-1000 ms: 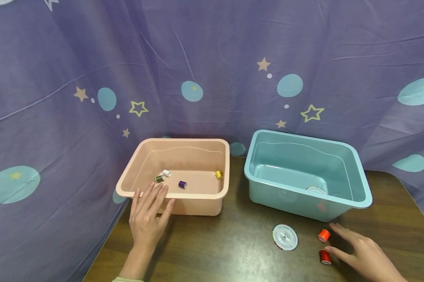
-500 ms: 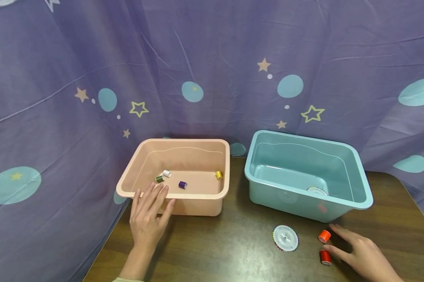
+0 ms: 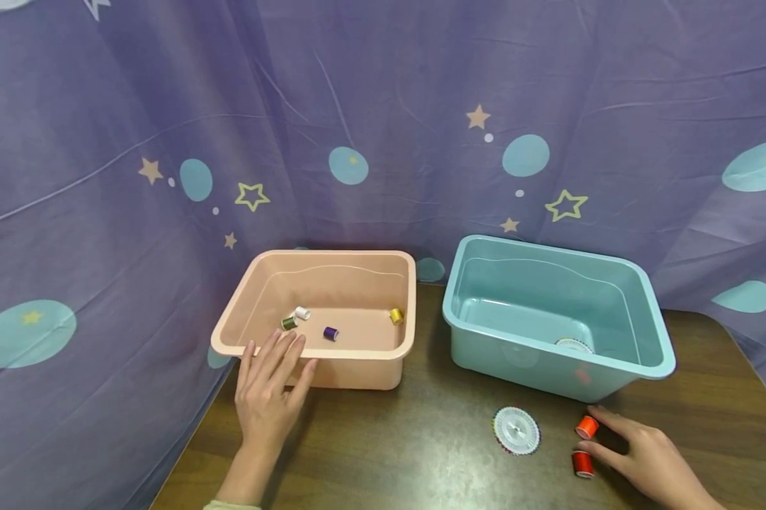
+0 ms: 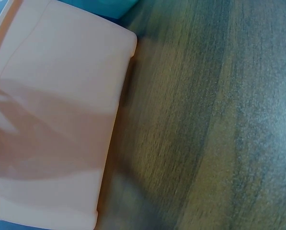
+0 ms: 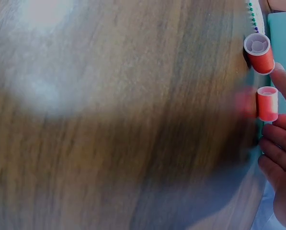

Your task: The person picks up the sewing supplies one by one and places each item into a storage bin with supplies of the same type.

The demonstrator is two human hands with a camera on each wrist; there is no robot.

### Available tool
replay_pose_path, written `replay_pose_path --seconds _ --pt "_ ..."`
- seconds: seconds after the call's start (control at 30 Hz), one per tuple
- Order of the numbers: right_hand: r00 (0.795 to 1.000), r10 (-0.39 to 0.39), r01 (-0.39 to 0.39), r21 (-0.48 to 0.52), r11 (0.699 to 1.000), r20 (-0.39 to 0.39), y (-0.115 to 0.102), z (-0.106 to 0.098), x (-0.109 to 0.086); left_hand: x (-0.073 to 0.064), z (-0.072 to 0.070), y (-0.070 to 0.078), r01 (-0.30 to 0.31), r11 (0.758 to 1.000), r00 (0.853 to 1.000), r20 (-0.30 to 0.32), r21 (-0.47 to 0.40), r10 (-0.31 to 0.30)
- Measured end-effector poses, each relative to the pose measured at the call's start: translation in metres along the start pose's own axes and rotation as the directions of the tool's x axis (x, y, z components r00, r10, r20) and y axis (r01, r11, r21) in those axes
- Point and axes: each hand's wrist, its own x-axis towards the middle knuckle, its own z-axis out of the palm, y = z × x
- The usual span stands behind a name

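Note:
In the head view my left hand (image 3: pixel 265 404) rests with spread fingers on the front rim of the peach tub (image 3: pixel 357 372). Green (image 3: pixel 289 323), white (image 3: pixel 303 313), purple (image 3: pixel 330 333) and yellow (image 3: pixel 396 316) thread spools lie inside that tub. At the lower right my right hand (image 3: pixel 653 457) reaches over the table, thumb and index finger apart. The orange thread spool (image 3: pixel 587 427) lies between them, not visibly pinched. My thumb touches the red thread spool (image 3: pixel 583 464), also seen as the nearer red spool (image 5: pixel 261 61) in the right wrist view.
A teal tub (image 3: pixel 517 354) stands behind my right hand, with part of a white pin wheel (image 3: pixel 574 345) showing inside. Another pin wheel (image 3: pixel 516 431) lies on the wooden table (image 3: pixel 421 453), left of the spools. A purple patterned curtain (image 3: pixel 408 142) hangs behind.
My right hand has shifted slightly left, its thumb nudging the red spool a little left. My left hand stays on the peach tub's rim.

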Motion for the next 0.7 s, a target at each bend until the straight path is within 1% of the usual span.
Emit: replay_pose_path --seconds 0.17,0.23,0.47,0.7 --pt "0.994 -0.069 0.065 -0.045 0.997 -0.089 0.0009 0.0067 0.0005 0.0001 0.0002 -0.0001 0.004 1.0 1.0 0.004 0.0 -0.004" --pt "0.99 -0.084 0.078 -0.058 0.995 -0.11 0.0004 0.0083 0.001 0.0001 0.0001 0.0 0.005 1.0 1.0 0.006 0.0 -0.005" --pt "0.993 -0.056 0.051 -0.05 0.997 -0.1 -0.0007 0.0091 0.0015 0.0001 -0.0002 0.0006 0.002 1.0 1.0 -0.003 -0.002 -0.002" --pt "0.982 -0.108 0.103 -0.037 0.994 -0.154 0.002 0.0108 0.0006 0.0002 -0.0004 0.001 -0.003 1.0 1.0 -0.014 -0.003 0.003"
